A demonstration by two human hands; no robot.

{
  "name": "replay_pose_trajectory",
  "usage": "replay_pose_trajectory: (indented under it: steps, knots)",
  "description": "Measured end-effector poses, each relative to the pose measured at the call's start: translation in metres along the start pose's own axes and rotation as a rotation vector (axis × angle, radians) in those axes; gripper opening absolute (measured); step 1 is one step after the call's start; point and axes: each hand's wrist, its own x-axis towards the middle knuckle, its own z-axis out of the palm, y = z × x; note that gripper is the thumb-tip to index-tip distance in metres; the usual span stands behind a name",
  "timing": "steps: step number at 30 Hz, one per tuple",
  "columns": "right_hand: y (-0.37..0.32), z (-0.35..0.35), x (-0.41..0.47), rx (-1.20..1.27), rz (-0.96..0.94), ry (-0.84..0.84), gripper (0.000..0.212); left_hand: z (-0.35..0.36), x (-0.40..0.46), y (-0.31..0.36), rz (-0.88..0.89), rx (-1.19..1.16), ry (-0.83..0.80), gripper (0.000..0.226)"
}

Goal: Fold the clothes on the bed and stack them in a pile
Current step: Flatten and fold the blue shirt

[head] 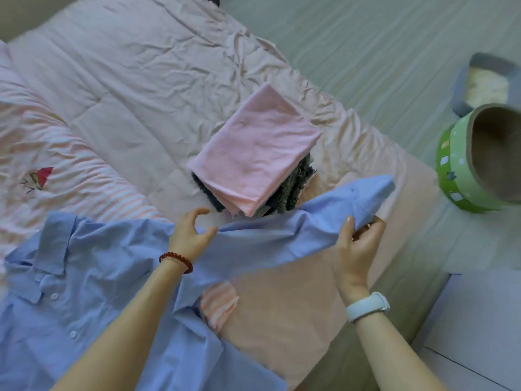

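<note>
A light blue button shirt point(84, 292) lies spread on the pink bed point(127, 80), collar at the left, one sleeve stretched out to the right. My left hand point(190, 235) rests on the sleeve near the shoulder, thumb touching the cloth and fingers curled above it. My right hand point(359, 241) pinches the sleeve close to its cuff point(372, 193) and holds it lifted. Behind the sleeve sits a pile of folded clothes point(253, 153), a pink garment on top and dark grey fuzzy ones below.
A pink striped blanket point(42, 170) with a watermelon print lies at the left. On the grey floor to the right stand a green round tub point(462, 176) and a grey litter box point(485, 83). A white surface point(479, 320) fills the lower right corner.
</note>
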Motion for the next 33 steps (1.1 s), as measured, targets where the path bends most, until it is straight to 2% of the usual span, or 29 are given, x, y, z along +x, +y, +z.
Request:
replay_pose_trajectory:
  steps: [1,3,4,6,7,9,12,15,16,18,21,23,27,29,33]
  knots:
    - [-0.015,0.007,-0.011,0.018,-0.053,-0.040,0.012,-0.010,-0.003,0.007,-0.061,-0.159,-0.018,0.032]
    - [-0.045,0.021,-0.039,0.054,-0.167,-0.156,0.011,-0.040,-0.015,0.020,-0.175,-0.492,-0.047,0.021]
    - [-0.059,0.029,-0.056,0.060,-0.245,-0.226,0.018,-0.058,-0.024,0.024,-0.231,-0.655,-0.086,0.018]
    - [-0.086,0.045,-0.094,0.045,-0.380,-0.413,0.026,-0.100,-0.048,0.021,-0.299,-0.929,-0.192,0.032]
    - [-0.099,0.052,-0.116,0.045,-0.413,-0.532,0.021,-0.124,-0.064,0.013,-0.299,-1.015,-0.217,0.043]
    - [-0.121,0.064,-0.157,0.038,-0.552,-0.729,0.014,-0.168,-0.095,-0.010,-0.268,-1.128,-0.198,0.062]
    - [-0.138,0.079,-0.236,0.097,-0.842,-1.051,0.026,-0.233,-0.161,-0.079,-0.237,-1.258,-0.085,0.072]
    - [-0.120,0.090,-0.310,-0.032,-0.979,-1.455,0.032,-0.265,-0.231,-0.169,-0.305,-1.403,-0.096,0.093]
    - [-0.107,0.092,-0.331,-0.125,-0.980,-1.611,0.038,-0.263,-0.249,-0.198,-0.361,-1.389,-0.099,0.093]
    - [-0.075,0.094,-0.359,-0.280,-1.004,-1.804,0.042,-0.240,-0.273,-0.248,-0.560,-1.303,-0.024,0.071]
    - [-0.031,0.098,-0.371,-0.439,-0.923,-1.795,0.040,-0.189,-0.280,-0.294,-0.839,-1.059,0.136,0.030]
    - [-0.007,0.101,-0.364,-0.500,-0.769,-1.696,0.038,-0.162,-0.271,-0.316,-0.854,-0.889,0.240,0.024]
    - [0.022,0.110,-0.333,-0.580,-0.324,-1.300,0.030,-0.140,-0.242,-0.323,-0.621,-0.471,0.387,0.032]
    - [0.032,0.114,-0.312,-0.652,-0.191,-1.131,0.030,-0.132,-0.227,-0.312,-0.497,-0.326,0.365,0.033]
    - [0.046,0.116,-0.278,-0.703,0.002,-0.937,0.030,-0.105,-0.197,-0.282,-0.224,-0.089,0.280,0.034]
